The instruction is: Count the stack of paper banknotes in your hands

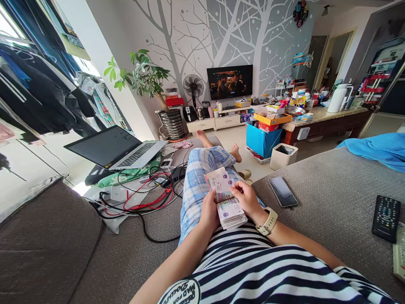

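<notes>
A stack of banknotes [232,212] rests above my lap, its notes marked with a 5 and purple prints. My left hand [209,212] is closed around the left side of the stack, thumb on top. At the right, my right hand [248,197] pinches the upper notes between thumb and fingers. Some notes stand bent up and away from me, while the rest lie toward my belly. The undersides of both hands' grips are hidden. Below the hands are my blue and white checked trousers [196,181].
A smartphone [282,191] lies on the grey sofa to the right, with a black remote control [386,217] farther over. On the left, an open laptop [133,154] sits beside tangled cables [158,194]. Ahead are a waste bin [283,157] and a cluttered table [329,120].
</notes>
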Demonstrator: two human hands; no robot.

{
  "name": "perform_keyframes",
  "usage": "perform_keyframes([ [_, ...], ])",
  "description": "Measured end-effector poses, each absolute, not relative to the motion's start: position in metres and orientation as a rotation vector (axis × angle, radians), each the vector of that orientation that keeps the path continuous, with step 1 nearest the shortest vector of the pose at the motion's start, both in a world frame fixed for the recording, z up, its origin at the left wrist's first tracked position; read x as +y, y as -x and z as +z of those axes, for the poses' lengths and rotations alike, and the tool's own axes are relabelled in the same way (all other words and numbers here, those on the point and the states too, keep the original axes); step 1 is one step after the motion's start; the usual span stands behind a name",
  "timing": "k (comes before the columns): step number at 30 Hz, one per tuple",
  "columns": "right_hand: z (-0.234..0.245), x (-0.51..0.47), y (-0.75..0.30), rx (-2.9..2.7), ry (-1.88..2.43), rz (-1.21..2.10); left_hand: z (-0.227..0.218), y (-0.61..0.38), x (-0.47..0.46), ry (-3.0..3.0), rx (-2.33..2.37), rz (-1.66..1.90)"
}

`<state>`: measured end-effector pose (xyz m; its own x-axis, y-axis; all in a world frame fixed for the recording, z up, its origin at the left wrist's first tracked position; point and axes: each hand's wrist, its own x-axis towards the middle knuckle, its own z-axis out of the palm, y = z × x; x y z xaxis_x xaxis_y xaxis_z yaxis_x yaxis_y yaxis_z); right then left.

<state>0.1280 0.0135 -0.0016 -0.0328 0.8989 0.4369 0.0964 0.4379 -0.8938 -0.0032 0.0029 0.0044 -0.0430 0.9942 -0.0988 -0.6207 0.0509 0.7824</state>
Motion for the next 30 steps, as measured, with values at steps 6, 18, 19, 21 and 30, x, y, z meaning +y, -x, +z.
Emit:
perform_keyframes([
  [6, -0.0004, 0.0110, -0.1276, -1.466, 0.923, 0.813, 0.0090, 0.0013, 0.0030, -0.566, 0.770, 1.434],
  [18, 0.0029, 0.0082, -0.1271, -1.439, 0.797, 0.902, 0.0058, 0.0024, 0.0068, -0.551, 0.763, 1.405],
  [19, 0.0029, 0.0081, -0.1271, -1.437, 0.784, 0.912, 0.0061, 0.0023, 0.0068, -0.548, 0.763, 1.406],
  [21, 0.0025, 0.0081, -0.1272, -1.442, 0.761, 0.927, 0.0061, 0.0025, 0.0069, -0.541, 0.769, 1.407],
  [30, -0.0024, 0.0106, -0.1277, -1.452, 0.767, 0.930, 0.0004, 0.0046, 0.0068, -0.592, 0.779, 1.404],
])
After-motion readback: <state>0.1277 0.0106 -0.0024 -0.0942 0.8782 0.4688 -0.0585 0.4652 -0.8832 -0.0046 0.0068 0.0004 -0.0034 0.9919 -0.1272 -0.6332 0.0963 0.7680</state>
